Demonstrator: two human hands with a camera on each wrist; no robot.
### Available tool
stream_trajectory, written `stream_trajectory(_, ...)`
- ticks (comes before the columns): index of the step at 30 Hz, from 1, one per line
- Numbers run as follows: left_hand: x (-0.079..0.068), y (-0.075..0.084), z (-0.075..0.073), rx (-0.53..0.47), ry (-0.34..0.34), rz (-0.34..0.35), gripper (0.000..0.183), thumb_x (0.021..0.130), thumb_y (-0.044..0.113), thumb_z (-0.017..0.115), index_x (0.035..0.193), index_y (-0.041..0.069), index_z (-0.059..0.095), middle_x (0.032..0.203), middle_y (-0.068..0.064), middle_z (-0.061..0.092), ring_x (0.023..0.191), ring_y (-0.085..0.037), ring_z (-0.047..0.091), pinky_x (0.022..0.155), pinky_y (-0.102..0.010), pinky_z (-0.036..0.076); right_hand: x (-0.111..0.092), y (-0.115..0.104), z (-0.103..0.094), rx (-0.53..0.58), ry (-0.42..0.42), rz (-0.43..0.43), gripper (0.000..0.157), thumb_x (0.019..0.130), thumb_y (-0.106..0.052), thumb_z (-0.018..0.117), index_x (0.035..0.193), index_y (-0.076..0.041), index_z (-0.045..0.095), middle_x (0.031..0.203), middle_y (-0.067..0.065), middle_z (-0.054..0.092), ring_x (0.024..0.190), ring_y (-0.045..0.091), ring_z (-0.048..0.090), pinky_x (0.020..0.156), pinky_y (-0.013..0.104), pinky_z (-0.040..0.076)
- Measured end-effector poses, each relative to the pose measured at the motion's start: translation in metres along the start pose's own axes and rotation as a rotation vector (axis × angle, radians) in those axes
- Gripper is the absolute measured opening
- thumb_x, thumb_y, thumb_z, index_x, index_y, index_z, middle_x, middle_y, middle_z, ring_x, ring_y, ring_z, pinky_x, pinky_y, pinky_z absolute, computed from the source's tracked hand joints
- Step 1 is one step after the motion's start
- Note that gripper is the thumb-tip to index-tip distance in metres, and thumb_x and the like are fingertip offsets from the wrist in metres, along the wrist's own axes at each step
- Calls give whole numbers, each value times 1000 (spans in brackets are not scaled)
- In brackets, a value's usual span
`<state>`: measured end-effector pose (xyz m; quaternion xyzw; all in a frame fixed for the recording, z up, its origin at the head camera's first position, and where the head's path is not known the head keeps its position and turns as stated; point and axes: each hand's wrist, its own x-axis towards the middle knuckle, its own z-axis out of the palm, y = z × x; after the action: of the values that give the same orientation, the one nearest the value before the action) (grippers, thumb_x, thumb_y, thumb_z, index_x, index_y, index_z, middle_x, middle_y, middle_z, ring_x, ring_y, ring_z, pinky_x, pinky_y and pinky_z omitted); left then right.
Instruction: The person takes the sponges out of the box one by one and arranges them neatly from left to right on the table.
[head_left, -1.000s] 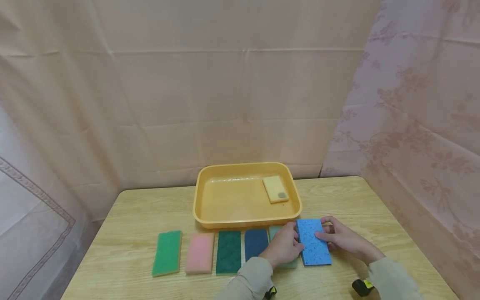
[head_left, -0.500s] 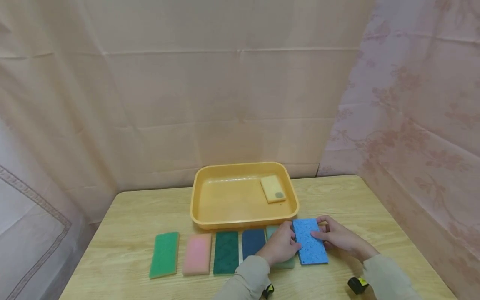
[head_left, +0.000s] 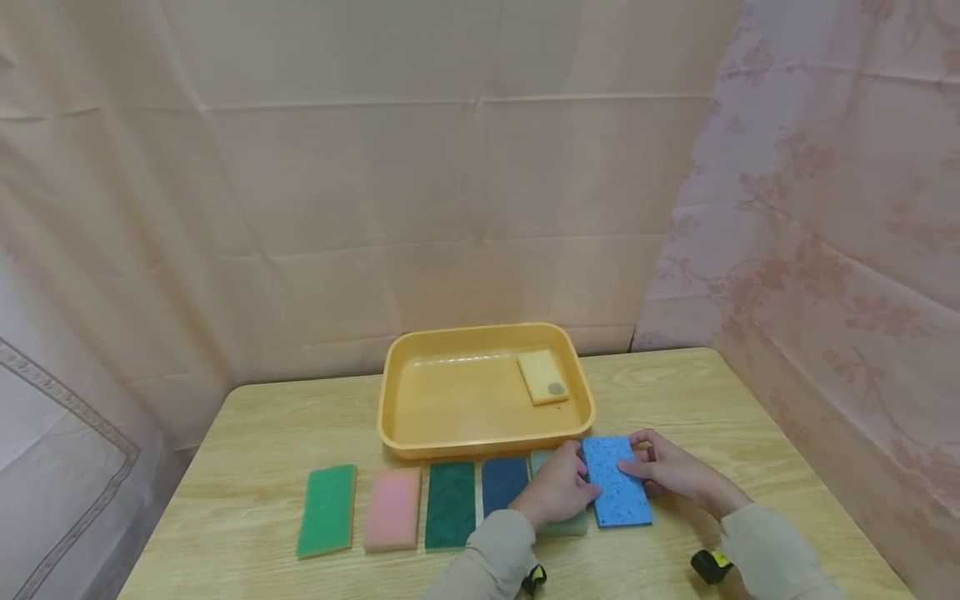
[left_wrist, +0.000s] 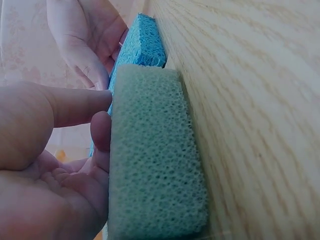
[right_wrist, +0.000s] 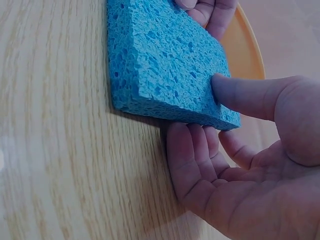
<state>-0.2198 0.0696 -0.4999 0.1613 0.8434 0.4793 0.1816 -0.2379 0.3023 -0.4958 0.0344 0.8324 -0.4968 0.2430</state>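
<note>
A speckled blue sponge (head_left: 617,483) lies at the right end of a row of sponges, with both hands on it. My right hand (head_left: 678,475) grips its right edge, thumb on the top face and fingers curled against the side, as the right wrist view shows. From the left, my left hand (head_left: 558,492) pinches the opposite edge, its thumb at the blue top. That hand passes over a pale green sponge (left_wrist: 152,150), partly hiding it in the head view. The blue sponge rests close against the wood, beside the pale green one.
A yellow tray (head_left: 435,408) stands behind the row, holding a cream sponge (head_left: 542,375) with a grey spot. Leftward lie navy (head_left: 504,483), dark green (head_left: 450,506), pink (head_left: 393,508) and bright green (head_left: 327,510) sponges. Curtains hang behind the table (head_left: 285,417).
The head view has drifted slightly, shifting the scene a little left. Both hands keep their hold on the blue sponge, with no clear movement relative to the tray.
</note>
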Motion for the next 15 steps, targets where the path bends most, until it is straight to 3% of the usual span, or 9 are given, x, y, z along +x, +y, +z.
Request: stream_trajectory(15, 1, 0, -1, 39, -7, 0, 67, 95, 15, 73, 149, -4, 39, 99, 1, 60, 79, -4, 58, 76, -26, 52, 0, -1, 1, -12, 12, -11, 62, 98, -28, 70, 137, 5, 35, 99, 12, 49, 88, 25, 53, 74, 37, 50)
